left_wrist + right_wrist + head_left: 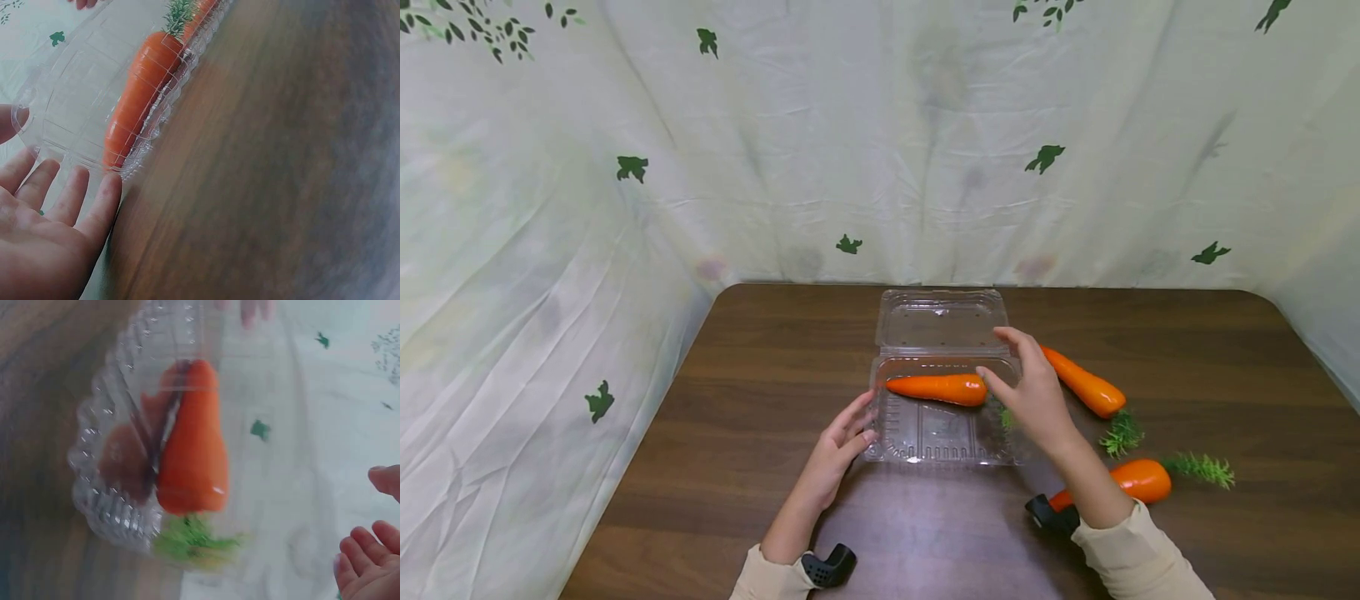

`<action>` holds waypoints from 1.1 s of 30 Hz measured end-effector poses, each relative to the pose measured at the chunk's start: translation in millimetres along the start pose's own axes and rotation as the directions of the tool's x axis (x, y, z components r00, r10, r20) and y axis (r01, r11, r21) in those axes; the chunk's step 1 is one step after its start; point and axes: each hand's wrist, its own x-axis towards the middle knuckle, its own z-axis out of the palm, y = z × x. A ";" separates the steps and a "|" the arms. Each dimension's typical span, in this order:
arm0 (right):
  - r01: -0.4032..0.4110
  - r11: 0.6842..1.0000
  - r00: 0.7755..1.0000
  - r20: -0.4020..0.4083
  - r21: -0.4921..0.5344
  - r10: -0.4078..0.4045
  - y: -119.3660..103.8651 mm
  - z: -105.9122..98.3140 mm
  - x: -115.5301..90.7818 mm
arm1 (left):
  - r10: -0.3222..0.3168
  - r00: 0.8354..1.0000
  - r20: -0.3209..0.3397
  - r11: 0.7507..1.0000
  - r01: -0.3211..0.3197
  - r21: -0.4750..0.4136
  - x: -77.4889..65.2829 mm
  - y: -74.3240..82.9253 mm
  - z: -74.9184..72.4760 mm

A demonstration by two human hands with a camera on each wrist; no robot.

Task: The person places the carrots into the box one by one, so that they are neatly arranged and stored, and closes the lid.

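One carrot [940,389] lies lengthwise in our see-through box [917,433], likely to suit its long side; the lid [940,321] folds back at twelve o'clock, leaving the base accessible. Our hands are apart: the left hand [842,442], fingers relaxed, is at the nine o'clock edge, presumably steadying; the right hand [1037,400], spread and holding nothing, hovers at three. Beyond it lie two loose carrots [1084,385], seemingly kept handy.

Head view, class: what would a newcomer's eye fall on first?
Probably the glossy orange carrot in the open clear container, between the person's hands: left hand at the container's left edge, right hand by the carrot's thick end. Next, a second carrot and a third carrot, lying on the brown table to the right. Behind, dark green shapes stand out on the pale curtain.
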 end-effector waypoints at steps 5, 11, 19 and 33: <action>-0.027 0.999 0.999 -0.039 0.023 0.028 -3.4 -14.3 -3.9 | -0.007 1.000 0.000 1.000 0.007 0.003 0.3 0.4 0.5; -0.034 0.998 0.994 -0.100 0.051 0.039 -0.2 -30.6 -9.9 | -0.001 1.000 0.003 1.000 0.001 0.003 -0.1 1.0 0.7; -0.084 0.996 0.979 -0.189 -0.018 0.080 12.4 -51.7 -20.3 | 0.012 1.000 0.008 1.000 -0.012 0.006 0.0 -0.4 -0.1; -0.240 0.970 0.947 -0.229 -0.032 0.227 41.9 -76.0 -43.7 | 0.006 1.000 0.005 1.000 -0.006 0.003 -0.7 0.7 0.3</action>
